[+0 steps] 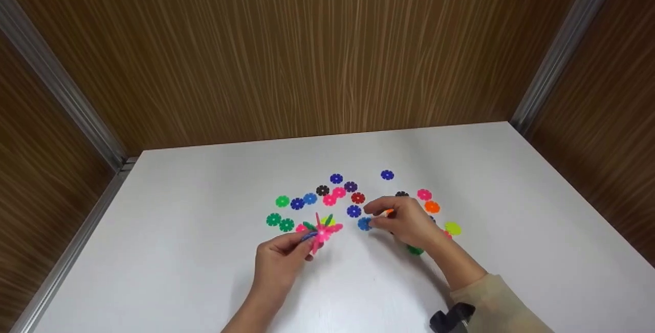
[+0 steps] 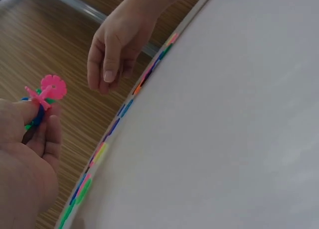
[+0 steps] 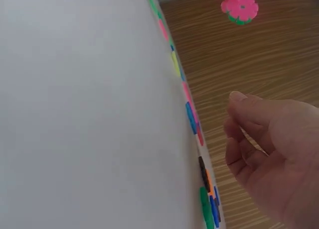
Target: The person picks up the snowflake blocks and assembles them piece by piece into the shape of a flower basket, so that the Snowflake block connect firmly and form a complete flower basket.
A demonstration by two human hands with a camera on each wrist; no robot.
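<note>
My left hand [image 1: 280,264] pinches a cluster of interlocking notched discs [image 1: 323,232], pink, green and blue, joined at angles. In the left wrist view, a pink disc [image 2: 54,86] of that cluster stands out past the fingertips, with a blue piece between thumb and fingers. My right hand [image 1: 409,223] is over the table, its fingers loosely bent. The right wrist view shows nothing between thumb and fingers. Nearest to its fingertips in the head view is a light blue disc [image 1: 364,223], partly covered by them.
More loose discs lie scattered on the white table [image 1: 179,230], among them a dark blue one [image 1: 387,175], a red one [image 1: 358,198] and a yellow one [image 1: 453,228]. The right hand and forearm hide some. Wood-grain panels [image 1: 327,57] surround the table's back and sides.
</note>
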